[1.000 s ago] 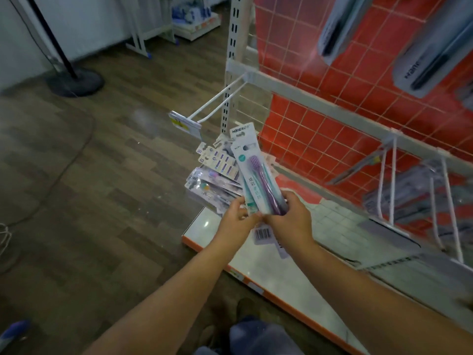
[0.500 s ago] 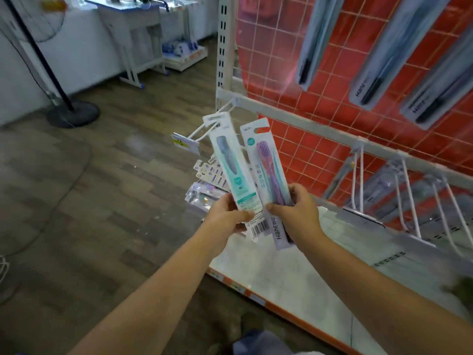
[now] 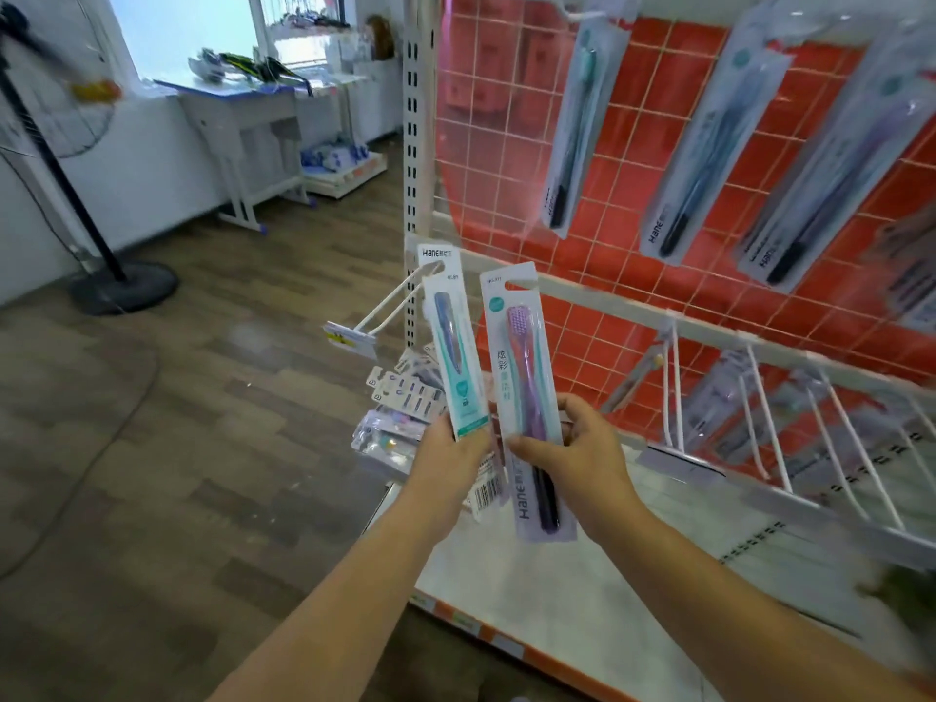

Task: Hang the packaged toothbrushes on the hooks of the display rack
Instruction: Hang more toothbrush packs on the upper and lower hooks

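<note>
My left hand grips the bottom of a teal-backed toothbrush pack with a blue brush, held upright. My right hand holds a second pack with a purple brush, also upright, beside the first. Both packs stand just in front of a white double-wire hook with a price tag at its tip, on the rack's left end. A pile of further toothbrush packs lies on the white base shelf behind my left hand.
Several packs hang on the red grid panel above. More white hooks stick out at the lower right, some holding packs. A fan stand and a small table are on the wooden floor to the left.
I have split one stack into two packs, one per hand, and raised them from near the pile toward the left hook. My view has tilted upward.
</note>
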Action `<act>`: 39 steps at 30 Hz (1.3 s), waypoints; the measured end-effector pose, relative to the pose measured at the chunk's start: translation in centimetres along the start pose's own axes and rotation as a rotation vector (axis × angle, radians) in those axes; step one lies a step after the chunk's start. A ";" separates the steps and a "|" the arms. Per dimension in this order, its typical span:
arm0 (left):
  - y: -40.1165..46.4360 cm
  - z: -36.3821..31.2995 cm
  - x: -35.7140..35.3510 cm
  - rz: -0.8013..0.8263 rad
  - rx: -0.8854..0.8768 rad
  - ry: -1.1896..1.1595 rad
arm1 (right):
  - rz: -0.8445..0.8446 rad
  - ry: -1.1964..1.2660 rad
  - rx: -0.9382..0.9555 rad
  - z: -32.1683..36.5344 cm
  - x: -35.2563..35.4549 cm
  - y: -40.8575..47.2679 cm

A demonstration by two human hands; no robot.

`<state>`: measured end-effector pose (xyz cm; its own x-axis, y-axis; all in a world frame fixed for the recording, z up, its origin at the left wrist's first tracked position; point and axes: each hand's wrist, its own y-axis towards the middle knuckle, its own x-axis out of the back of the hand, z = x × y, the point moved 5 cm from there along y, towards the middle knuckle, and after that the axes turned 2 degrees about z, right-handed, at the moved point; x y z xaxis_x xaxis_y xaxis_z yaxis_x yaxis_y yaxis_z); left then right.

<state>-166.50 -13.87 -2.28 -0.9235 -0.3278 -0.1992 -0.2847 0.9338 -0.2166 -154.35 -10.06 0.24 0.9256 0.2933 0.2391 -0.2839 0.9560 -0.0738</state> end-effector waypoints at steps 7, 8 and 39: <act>0.2 -1.9 0.2 -0.081 -0.004 0.077 | -0.019 0.108 0.010 2.0 1.0 0.1; 0.2 -2.0 0.5 -0.090 0.005 0.096 | -0.024 0.116 0.018 2.1 1.3 0.0; -2.6 -1.8 -6.2 0.307 -0.167 -0.035 | -0.393 0.203 0.067 0.4 10.0 -8.3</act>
<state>-160.50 -14.07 1.21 -0.9642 -0.0300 -0.2635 -0.0359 0.9992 0.0175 -142.83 -15.07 3.58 0.9950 -0.0916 0.0406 0.0896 0.9948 0.0493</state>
